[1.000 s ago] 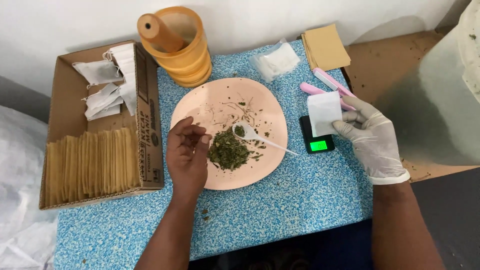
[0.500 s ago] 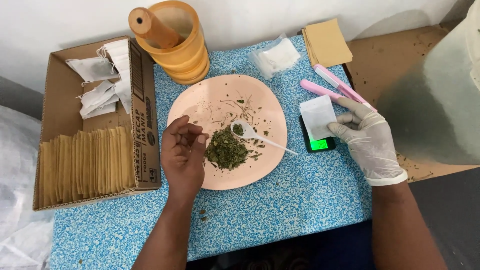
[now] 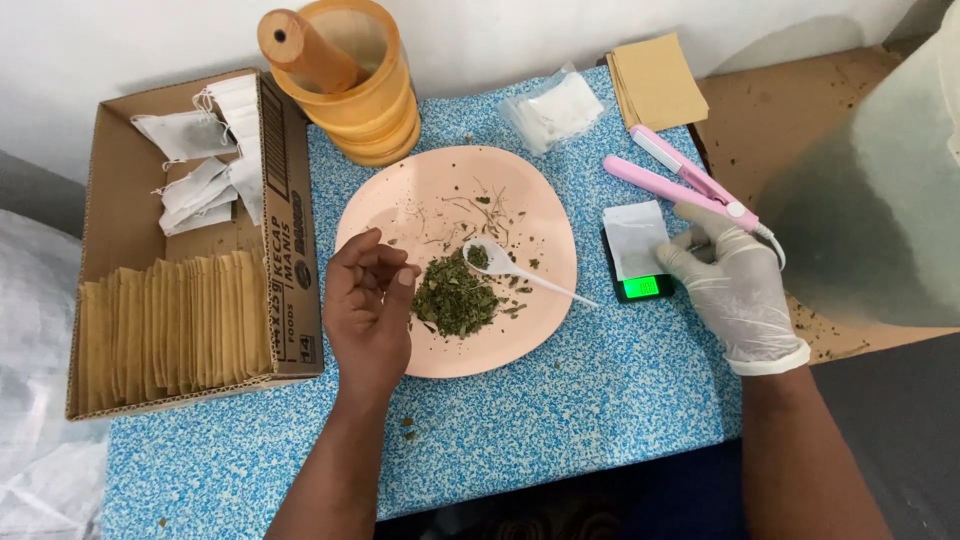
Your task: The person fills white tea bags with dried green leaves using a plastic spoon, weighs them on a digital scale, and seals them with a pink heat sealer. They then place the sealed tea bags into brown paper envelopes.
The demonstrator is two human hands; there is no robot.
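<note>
Sitting on the small black scale (image 3: 640, 270) with its green display lit, the white filter sachet (image 3: 634, 238) is now lying flat instead of being held up as it was 1 second ago, and the gloved right hand (image 3: 735, 290) is resting beside it, fingertips spread loosely at its edge. Curling over the pink plate (image 3: 540, 200), the bare left hand (image 3: 368, 300) is pinching its fingers together just beside the heap of dried green leaves (image 3: 455, 298), having drawn back toward the rim. Judging from this, the person is weighing the sachet while 1 white spoon (image 3: 520, 272) is lying idle across the plate.
</note>
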